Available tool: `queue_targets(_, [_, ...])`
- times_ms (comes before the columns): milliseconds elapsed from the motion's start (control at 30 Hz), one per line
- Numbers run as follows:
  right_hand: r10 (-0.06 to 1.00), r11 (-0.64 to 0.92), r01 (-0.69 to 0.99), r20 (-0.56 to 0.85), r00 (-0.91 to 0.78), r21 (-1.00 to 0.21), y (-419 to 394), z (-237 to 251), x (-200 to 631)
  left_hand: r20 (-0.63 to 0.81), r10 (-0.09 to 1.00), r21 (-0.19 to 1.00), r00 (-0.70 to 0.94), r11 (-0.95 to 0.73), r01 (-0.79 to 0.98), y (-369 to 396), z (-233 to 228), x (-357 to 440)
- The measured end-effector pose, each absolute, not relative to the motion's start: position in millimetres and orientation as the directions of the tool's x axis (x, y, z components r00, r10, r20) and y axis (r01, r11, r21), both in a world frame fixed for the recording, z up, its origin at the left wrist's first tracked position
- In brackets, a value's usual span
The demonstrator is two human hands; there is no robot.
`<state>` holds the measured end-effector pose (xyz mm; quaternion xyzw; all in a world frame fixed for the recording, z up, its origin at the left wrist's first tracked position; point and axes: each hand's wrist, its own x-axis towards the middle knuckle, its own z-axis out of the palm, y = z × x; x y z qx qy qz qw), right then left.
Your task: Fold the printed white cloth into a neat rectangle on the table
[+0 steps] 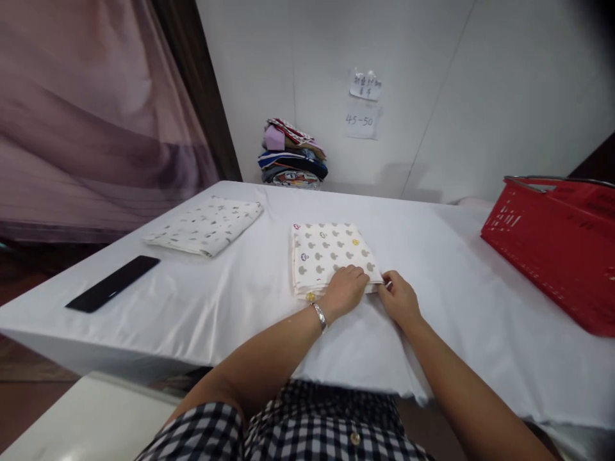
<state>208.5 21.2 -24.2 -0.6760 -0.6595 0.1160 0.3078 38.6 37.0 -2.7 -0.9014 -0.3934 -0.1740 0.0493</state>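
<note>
A folded cream cloth with grey mouse-head prints (327, 253) lies in the middle of the white-covered table (432, 256). My left hand (344, 289), with a silver bracelet at the wrist, rests palm-down on the cloth's near edge. My right hand (398, 296) pinches the cloth's near right corner between fingers and thumb.
A second folded patterned cloth (206, 225) lies at the left, with a flat black object (113, 283) nearer the left edge. A stack of folded clothes (292, 155) stands at the far wall under paper notes (363, 102). A red plastic basket (557, 243) sits at the right.
</note>
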Motion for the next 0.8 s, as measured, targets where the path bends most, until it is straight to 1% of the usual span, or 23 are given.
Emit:
queue_targets(100, [0.959,0.083,0.818,0.267,0.089,-0.569,21,-26,210,0.358,0.701,0.034,0.616,-0.669,0.742,33,-3,26])
queue_targets(200, [0.949,0.161,0.812,0.314,0.029,-0.561,20,-28,211,0.361,0.726,0.051,0.585,-0.642,0.765,28,-3,7])
queue_targets(300, [0.930,0.230,0.817,0.366,-0.025,-0.528,19,-30,211,0.349,0.761,0.082,0.547,-0.607,0.791,22,-2,-17])
queue_targets(433, [0.915,0.250,0.841,0.401,-0.043,-0.480,18,-32,211,0.388,0.776,0.160,0.497,-0.588,0.793,13,-1,-56])
queue_targets(533, [0.898,0.255,0.866,0.438,-0.046,-0.430,18,-32,210,0.440,0.806,0.256,0.395,-0.534,0.806,7,-2,-81])
queue_targets(633, [0.876,0.283,0.878,0.477,-0.073,-0.387,18,-33,210,0.434,0.873,0.423,0.223,-0.416,0.805,1,-2,-95])
queue_targets(733, [0.857,0.309,0.883,0.506,-0.097,-0.353,18,-34,210,0.343,0.938,0.597,0.052,-0.260,0.759,-2,0,-100])
queue_targets(800, [0.850,0.323,0.884,0.513,-0.115,-0.337,19,-35,210,0.249,0.967,0.673,-0.053,-0.133,0.728,-1,1,-100])
